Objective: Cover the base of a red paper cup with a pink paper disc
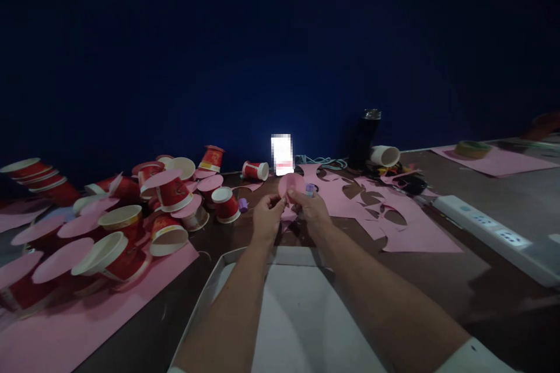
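A: What are the hands doing?

B: Both meet just beyond the far edge of the white tray (245, 280). The left hand (268, 217) pinches the lower left edge of a pink paper disc (291, 185) between thumb and fingers. The right hand (311, 208) is closed on the disc's right side and also grips a small purple glue stick (310, 189), whose tip shows above the fingers.

A: So where is the disc, exactly?

B: Held upright in the air, above the dark table (459, 280), just past the tray's far rim and in front of the bright phone screen (282, 154).

A: And around the tray?

B: To its left lies a heap of red paper cups (172, 193), many tipped over, some capped with pink discs, on a pink sheet (65, 326). A purple cap (243, 204) lies near the closest cup. To the tray's right and beyond lies pink paper with round holes cut out (394, 221), and farther right a white power strip (494, 234). Behind the cut paper stands a dark bottle (366, 137) beside a tipped white cup (385, 155).
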Tool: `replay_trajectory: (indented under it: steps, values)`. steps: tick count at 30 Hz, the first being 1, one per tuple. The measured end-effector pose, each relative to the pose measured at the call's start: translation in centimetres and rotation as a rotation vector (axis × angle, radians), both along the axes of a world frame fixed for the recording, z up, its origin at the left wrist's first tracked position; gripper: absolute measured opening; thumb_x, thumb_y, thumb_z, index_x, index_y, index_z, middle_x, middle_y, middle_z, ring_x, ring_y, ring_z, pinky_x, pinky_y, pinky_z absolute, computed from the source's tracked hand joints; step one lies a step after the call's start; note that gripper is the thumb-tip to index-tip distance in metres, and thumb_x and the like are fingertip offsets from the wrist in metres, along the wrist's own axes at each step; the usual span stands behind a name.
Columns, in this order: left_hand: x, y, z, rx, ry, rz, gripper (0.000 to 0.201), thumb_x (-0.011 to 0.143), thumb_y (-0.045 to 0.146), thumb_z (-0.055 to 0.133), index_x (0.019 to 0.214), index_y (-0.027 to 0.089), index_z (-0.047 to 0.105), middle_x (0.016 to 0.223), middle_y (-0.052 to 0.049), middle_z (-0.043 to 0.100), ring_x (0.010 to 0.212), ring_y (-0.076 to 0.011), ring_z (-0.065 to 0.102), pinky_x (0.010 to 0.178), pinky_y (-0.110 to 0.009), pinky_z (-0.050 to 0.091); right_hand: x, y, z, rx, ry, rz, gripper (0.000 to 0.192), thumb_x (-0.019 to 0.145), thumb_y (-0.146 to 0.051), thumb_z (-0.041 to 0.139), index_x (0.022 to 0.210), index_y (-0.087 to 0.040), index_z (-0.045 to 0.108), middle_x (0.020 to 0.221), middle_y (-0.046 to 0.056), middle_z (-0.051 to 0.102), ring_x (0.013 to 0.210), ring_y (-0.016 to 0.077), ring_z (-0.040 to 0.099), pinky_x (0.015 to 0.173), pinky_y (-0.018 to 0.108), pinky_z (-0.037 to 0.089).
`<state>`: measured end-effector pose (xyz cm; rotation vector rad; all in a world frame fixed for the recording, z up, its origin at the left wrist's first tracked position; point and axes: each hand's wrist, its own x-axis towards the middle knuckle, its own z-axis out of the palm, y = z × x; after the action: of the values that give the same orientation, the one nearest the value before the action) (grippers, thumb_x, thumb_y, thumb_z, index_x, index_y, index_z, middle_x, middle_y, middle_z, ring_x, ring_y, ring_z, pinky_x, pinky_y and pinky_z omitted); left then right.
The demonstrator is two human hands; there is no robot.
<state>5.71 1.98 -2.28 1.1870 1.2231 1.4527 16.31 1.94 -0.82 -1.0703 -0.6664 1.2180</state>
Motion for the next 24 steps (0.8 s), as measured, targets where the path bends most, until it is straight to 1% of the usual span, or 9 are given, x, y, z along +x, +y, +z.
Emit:
replay_trajectory:
  steps: [6,9,11,14,20,24]
  values:
    - [-0.2,0.06,-0.06,0.026,0.019,-0.007,0.026,0.062,0.034,0.073,0.077,0.014,0.068,0.065,-0.003,0.063,0.059,-0.0119,0.052,0.056,-0.023,0.037,0.24,-0.02,0.34,0.013,-0.031,-0.048,0.033,0.053,-0.03,0.077,0.076,-0.018,0.056,0.051,-0.007,0.051,0.042,0.0063,0.045,0.042,0.02,0.041]
    - [-0.34,0.23,-0.36,0.056,0.066,-0.004,0.025,0.065,0.035,0.071,0.078,0.014,0.068,0.067,-0.003,0.064,0.06,-0.012,0.052,0.057,-0.023,0.038,0.62,0.02,0.51,0.003,-0.066,-0.031,0.033,0.055,-0.03,0.077,0.078,-0.02,0.056,0.052,-0.007,0.051,0.043,0.0076,0.047,0.044,0.022,0.045]
    - [-0.32,0.31,-0.52,0.066,0.079,-0.001,0.024,0.065,0.034,0.07,0.078,0.014,0.068,0.068,-0.003,0.064,0.061,-0.012,0.053,0.057,-0.022,0.039,0.8,0.0,0.66,-0.002,-0.095,-0.017,0.035,0.056,-0.031,0.078,0.08,-0.02,0.056,0.055,-0.006,0.053,0.045,0.0087,0.049,0.045,0.023,0.047]
    - [-0.1,0.27,-0.53,0.06,0.029,-0.021,0.021,0.064,0.032,0.07,0.076,0.014,0.067,0.069,-0.003,0.065,0.063,-0.0125,0.055,0.059,-0.023,0.04,0.88,-0.08,0.87,-0.011,-0.117,-0.019,0.039,0.057,-0.032,0.079,0.085,-0.021,0.055,0.064,-0.003,0.058,0.049,0.0103,0.053,0.045,0.024,0.049]
    - [0.3,0.07,-0.42,0.059,0.021,-0.025,0.019,0.064,0.03,0.071,0.073,0.014,0.066,0.068,-0.003,0.065,0.063,-0.0126,0.055,0.06,-0.023,0.04,0.7,-0.1,0.89,-0.014,-0.04,-0.043,0.036,0.058,-0.023,0.077,0.086,-0.022,0.056,0.075,-0.002,0.06,0.059,0.0121,0.059,0.051,0.026,0.054]
    - [0.3,0.14,-0.49,0.033,-0.031,-0.036,0.02,0.063,0.029,0.071,0.076,0.014,0.066,0.067,-0.002,0.065,0.062,-0.012,0.056,0.06,-0.023,0.041,0.7,-0.03,0.74,-0.005,-0.02,-0.046,0.038,0.056,-0.023,0.079,0.087,-0.023,0.056,0.074,-0.002,0.059,0.059,0.0118,0.057,0.049,0.024,0.051]
